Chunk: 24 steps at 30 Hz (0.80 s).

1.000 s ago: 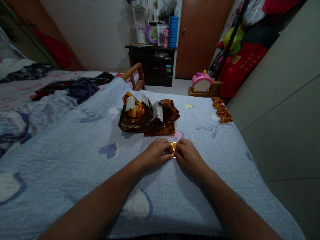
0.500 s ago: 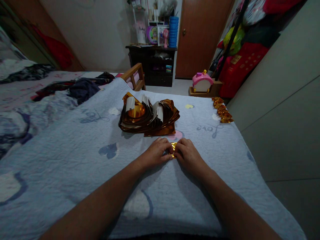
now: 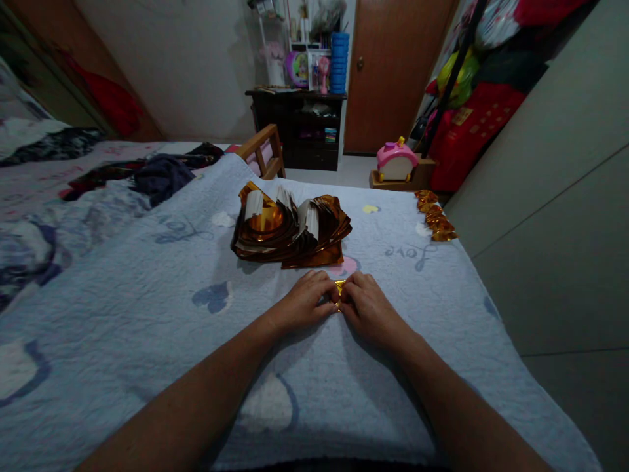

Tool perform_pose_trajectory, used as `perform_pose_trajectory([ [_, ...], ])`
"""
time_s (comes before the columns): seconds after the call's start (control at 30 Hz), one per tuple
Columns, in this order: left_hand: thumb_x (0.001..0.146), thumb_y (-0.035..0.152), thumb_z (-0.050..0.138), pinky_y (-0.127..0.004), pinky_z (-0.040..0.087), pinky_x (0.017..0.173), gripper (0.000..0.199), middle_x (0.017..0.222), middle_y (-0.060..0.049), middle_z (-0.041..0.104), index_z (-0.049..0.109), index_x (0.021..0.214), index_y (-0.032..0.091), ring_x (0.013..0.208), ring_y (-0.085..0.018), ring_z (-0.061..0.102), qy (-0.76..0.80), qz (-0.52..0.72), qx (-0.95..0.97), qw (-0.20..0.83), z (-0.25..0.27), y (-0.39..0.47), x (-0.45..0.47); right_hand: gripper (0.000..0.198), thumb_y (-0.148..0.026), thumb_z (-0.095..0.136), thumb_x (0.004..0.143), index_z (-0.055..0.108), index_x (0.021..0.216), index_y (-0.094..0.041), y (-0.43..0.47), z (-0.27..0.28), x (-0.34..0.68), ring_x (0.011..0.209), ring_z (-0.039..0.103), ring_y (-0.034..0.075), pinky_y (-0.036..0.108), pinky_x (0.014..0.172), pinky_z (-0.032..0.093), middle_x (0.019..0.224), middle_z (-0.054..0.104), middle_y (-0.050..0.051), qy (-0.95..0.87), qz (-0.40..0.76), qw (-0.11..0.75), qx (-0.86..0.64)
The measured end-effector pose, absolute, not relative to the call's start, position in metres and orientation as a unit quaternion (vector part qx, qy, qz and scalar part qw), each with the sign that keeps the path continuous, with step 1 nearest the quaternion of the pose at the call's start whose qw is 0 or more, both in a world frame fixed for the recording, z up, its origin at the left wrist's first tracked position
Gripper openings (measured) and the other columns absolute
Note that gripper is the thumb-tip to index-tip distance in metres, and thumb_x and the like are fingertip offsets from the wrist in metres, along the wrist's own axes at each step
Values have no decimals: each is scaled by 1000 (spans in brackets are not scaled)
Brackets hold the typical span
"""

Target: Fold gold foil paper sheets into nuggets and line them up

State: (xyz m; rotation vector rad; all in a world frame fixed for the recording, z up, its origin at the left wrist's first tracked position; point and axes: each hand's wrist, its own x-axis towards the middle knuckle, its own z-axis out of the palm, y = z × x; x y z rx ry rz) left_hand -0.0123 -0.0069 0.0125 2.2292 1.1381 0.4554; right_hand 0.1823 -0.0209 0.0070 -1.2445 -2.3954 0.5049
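A small piece of shiny gold foil paper [image 3: 339, 286] lies low over the bed, pinched between my two hands. My left hand [image 3: 310, 299] closes its thumb and fingers on the left side of it. From the right, my right hand [image 3: 366, 303] grips the other side, its fingertips nearly touching those of the left. Most of the foil is hidden by the fingers. Just beyond the hands sits a loose, curled stack of gold foil sheets [image 3: 265, 223] with pale backs. Several folded gold foil pieces [image 3: 436, 217] stand in a row at the bed's far right edge.
A blue patterned sheet [image 3: 196, 367] covers the bed. Rumpled clothes [image 3: 162, 177] lie to the left. A wooden chair [image 3: 268, 154], a dark cabinet [image 3: 295, 131] and a pink toy [image 3: 397, 160] are past the far edge. A pale wardrobe [image 3: 555, 249] borders the right.
Both hands have drawn very slightly closer together on the foil, and less of its middle shows. The view has shifted a little; the stack and the row stay put.
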Motion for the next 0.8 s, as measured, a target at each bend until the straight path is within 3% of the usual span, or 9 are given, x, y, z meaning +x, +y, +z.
perform_pose_trajectory([
  [0.47, 85, 21, 70, -33, 41, 88, 9, 95, -2, 59, 62, 85, 20, 99, -22, 52, 424, 161, 837, 307, 13, -6, -11, 11, -21, 60, 93, 68, 100, -21, -22, 8, 181, 97, 48, 25, 39, 88, 39, 103, 57, 8, -849, 166, 169, -472],
  [0.8, 85, 22, 70, -35, 41, 91, 5, 99, -4, 61, 66, 87, 20, 103, -23, 52, 423, 176, 827, 325, 13, -6, -13, 23, -19, 63, 91, 68, 111, -30, -15, -4, 198, 125, 43, 28, 52, 107, 33, 130, 53, 8, -854, 186, 153, -461],
])
